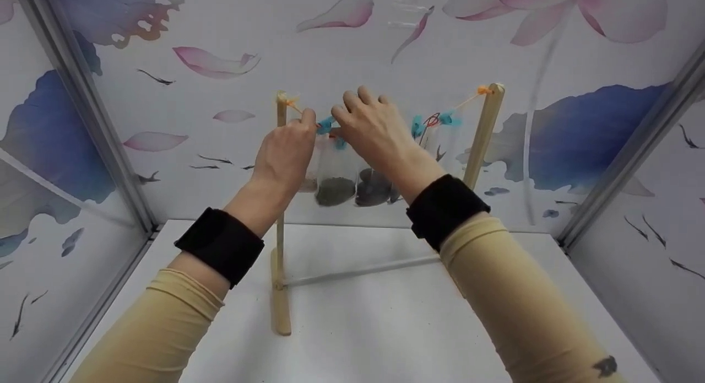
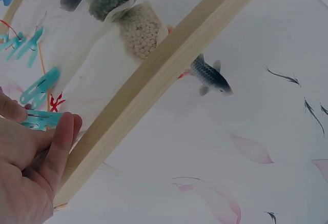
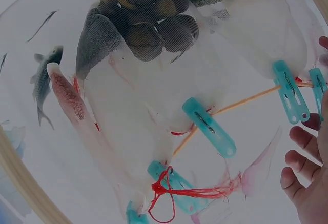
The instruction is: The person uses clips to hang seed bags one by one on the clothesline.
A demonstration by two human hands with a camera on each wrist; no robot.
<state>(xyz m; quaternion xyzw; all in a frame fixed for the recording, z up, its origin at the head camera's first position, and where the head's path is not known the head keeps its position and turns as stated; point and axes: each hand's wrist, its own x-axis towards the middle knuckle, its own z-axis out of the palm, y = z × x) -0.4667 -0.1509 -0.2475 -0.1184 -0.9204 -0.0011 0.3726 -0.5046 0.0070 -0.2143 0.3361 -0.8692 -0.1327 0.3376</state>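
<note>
Between two wooden posts runs an orange cord [image 3: 246, 99], with translucent pouches hanging from it on teal clothespins. My left hand [image 1: 283, 151] curls its fingers at the cord's left end and pinches one end of a teal clothespin [image 2: 43, 116]. From the other side my right hand [image 1: 374, 124] pinches that same clothespin with thumb and forefinger, its other fingers spread loosely. Below hang a pouch of pale beads [image 2: 139, 32], a pouch of green grains [image 1: 335, 191] and a pouch of dark rounded pieces [image 3: 154, 29]. In the head view the hands hide most of the clothespin.
The left post [image 1: 281, 195] and right post [image 1: 484, 129] stand on the white table [image 1: 358, 328], joined low by a pale bar [image 1: 363, 271]. A red tasselled string [image 3: 205, 192] hangs beside other clothespins. Printed panels enclose the table.
</note>
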